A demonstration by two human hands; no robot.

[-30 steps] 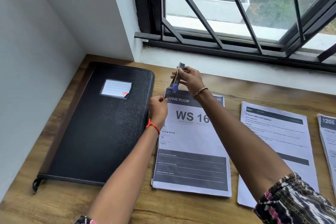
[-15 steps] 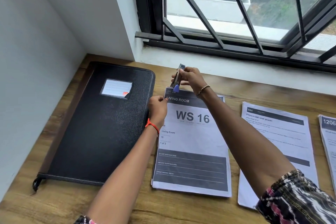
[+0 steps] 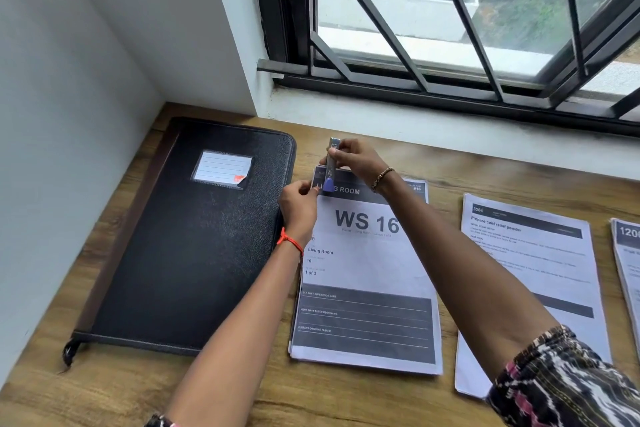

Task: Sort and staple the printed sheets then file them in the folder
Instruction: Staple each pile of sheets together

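- We see the WS 16 stack (image 3: 367, 288) lying flat on the counter (image 3: 121, 392), just right of the folder. Its top sheet is headed "LIVING ROOM" and marked "1 of 3". Edges of further sheets peek out at the left and the bottom, but we cannot count them.
- The stapler (image 3: 330, 163) stands nearly upright over the stack's top-left corner, and its blue tip covers the first letters of "LIVING". The tip and the fingers hide whether its mouth actually bites the paper.
- The right hand (image 3: 356, 159) grips the stapler with its fingers curled round it, so we make out little of the stapler's body. A beaded bracelet (image 3: 382, 178) sits on that wrist.
- The left hand (image 3: 299, 203) pinches the stack's top-left corner just beside the blue tip. A red thread (image 3: 290, 242) circles that wrist.
- The folder (image 3: 194, 253) is black and closed and lies flat near the corner of the walls. We read nothing on the lined card in its label pocket (image 3: 221, 168).
- A second stack (image 3: 530, 270) lies to the right, a little apart from the first. We read "Prepare cold relief powder", but the text below is too small. The right forearm and patterned sleeve (image 3: 568, 381) cover its near-left part.
- A third stack (image 3: 627, 253) is cut off by the right edge, showing only "120" and a partial digit.
- Behind the counter we see a window with a dark grille (image 3: 374, 10).
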